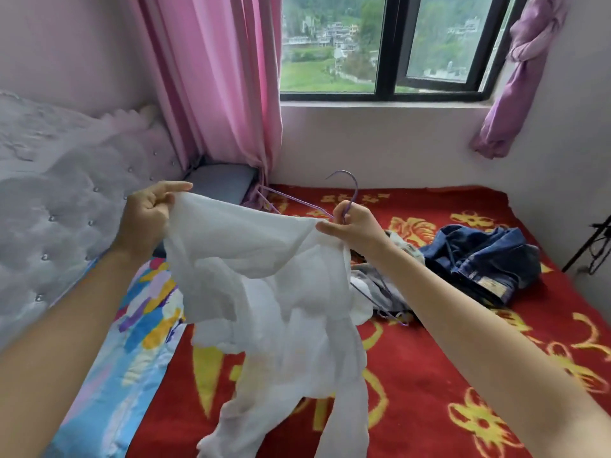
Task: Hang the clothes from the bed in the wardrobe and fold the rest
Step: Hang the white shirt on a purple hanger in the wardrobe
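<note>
1. A thin white top [264, 292] hangs in the air right in front, over the bed [463, 375]. Its long bottom ends hang down low, near the red blanket with yellow flowers.
2. The left hand [148, 216] holds one top corner of the white top - its fingers are curled and pinch the cloth.
3. The right hand [357, 226] holds the other top corner. Its fingers are closed round the neck of a purple hanger [356, 186], and the thumb presses the cloth too. The hook pokes up above the hand, and one thin arm of the hanger sticks out to the left, behind the top.
4. A bright sheet [139, 325] with many colours lies on the left side of the bed.
5. A pile of light clothes [380, 285] lies on the blanket, just behind the right arm.
6. Blue jeans [479, 256] lie in a heap beside that pile - more to the right.
7. A grey padded headboard [66, 209] stands on the left.
8. Far back, a pink curtain [224, 94] hangs beside the window [390, 47], and a purple curtain [522, 77] is tied in a knot on the right.
</note>
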Tool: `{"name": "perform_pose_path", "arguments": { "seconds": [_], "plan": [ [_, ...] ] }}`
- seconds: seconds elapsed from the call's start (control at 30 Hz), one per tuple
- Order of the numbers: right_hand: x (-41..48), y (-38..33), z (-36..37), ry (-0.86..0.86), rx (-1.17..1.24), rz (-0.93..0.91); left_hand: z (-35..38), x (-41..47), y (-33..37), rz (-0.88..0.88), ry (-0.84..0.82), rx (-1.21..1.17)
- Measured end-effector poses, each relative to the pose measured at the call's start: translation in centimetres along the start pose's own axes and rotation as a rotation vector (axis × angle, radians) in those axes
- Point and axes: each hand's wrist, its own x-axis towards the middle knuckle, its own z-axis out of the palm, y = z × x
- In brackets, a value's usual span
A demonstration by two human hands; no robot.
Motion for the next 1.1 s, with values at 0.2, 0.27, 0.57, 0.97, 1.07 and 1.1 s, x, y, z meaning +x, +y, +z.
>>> {"name": "perform_pose_path", "arguments": {
  "seconds": [0.2, 0.27, 0.57, 0.97, 1.07, 1.1],
  "plan": [
    [0.1, 6.5, 3.8, -0.035, -0.05, 0.192, 0.5, 1.2, -8.1, -0.22, 0.05, 0.105],
    [-0.6, 9.1, 4.9, 0.003, -0.096, 0.277, 0.8, -0.1, -12.9, -0.335, -0.064, 0.244],
    [-5.2, 19.0, 6.9, -0.006, -0.492, 0.704, 6.4, -14.8, -27.7, -0.641, -1.055, 0.596],
    [-5.7, 24.3, 11.7, -0.033, -0.6, 0.803, 16.5, -13.6, -31.7, -0.566, -1.119, 0.54],
    [-4.5, 26.8, 11.9, 0.005, -0.647, 0.776, 19.4, -11.7, -33.1, -0.523, -1.07, 0.555],
    [-3.9, 27.8, 11.7, 0.019, -0.689, 0.76, 20.4, -11.2, -33.6, -0.514, -1.052, 0.562]
  ]
}}
